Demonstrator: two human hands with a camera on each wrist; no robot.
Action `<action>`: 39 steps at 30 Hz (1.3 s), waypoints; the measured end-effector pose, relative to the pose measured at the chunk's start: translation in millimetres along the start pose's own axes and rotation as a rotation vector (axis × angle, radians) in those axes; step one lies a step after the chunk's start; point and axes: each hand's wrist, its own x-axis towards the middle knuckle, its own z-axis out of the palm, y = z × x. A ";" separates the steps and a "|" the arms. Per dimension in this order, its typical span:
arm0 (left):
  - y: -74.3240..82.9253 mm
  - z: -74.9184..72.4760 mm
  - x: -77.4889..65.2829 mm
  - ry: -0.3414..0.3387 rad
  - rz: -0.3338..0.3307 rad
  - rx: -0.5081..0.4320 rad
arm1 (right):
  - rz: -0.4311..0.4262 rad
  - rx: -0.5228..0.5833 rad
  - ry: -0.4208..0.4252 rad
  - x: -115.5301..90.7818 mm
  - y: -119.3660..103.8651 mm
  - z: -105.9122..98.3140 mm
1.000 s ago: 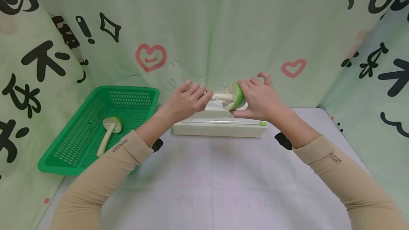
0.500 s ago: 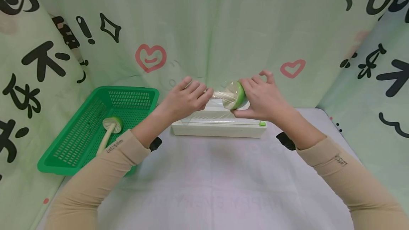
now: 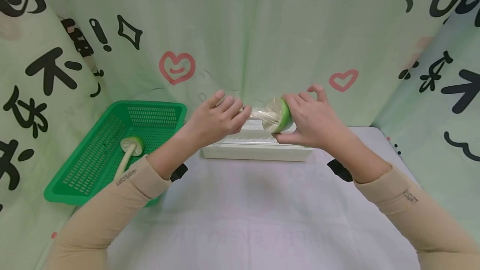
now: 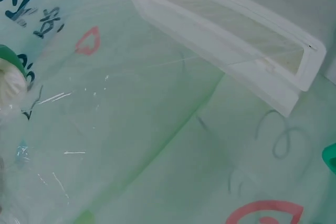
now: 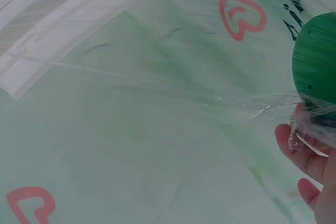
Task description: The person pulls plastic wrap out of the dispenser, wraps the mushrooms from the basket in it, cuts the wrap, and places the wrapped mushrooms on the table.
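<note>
A toy mushroom (image 3: 275,118) with a green cap and pale stem is held sideways, film over its gills and stem. My left hand (image 3: 221,116) has its fingers curled round the stem's end, which it hides. My right hand (image 3: 311,116) grips the cap from the right, thumb below and fingers above. In the right wrist view, clear film stretches over the green cap (image 5: 320,59) and gathers at the fingertips (image 5: 294,142). Behind and below the hands stands a white cling film dispenser (image 3: 255,152), with film running up from it.
On the left is a green perforated basket (image 3: 67,193), a second toy mushroom (image 3: 131,147) lying inside it, partly behind the left forearm. A white cloth (image 3: 247,220) covers the table. Pale green printed curtains (image 3: 300,32) hang at the back and sides.
My right hand and the cap have shifted slightly right and down, and the cap has turned a little. The left hand stays nearly in place at the stem.
</note>
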 end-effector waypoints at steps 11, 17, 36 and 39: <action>35.3 -30.4 -20.2 -0.083 0.043 -0.147 | -0.032 0.003 -0.026 -41.7 -36.2 8.7; 75.7 -35.8 -49.7 -0.115 0.037 -0.238 | -0.011 0.034 -0.078 -74.7 -66.3 32.2; 179.4 3.4 -119.6 -0.330 -0.032 -0.451 | 0.097 0.149 -0.296 -130.7 -99.9 130.4; 185.5 5.6 -122.2 -0.393 -0.041 -0.477 | 0.106 0.156 -0.327 -131.8 -100.1 138.4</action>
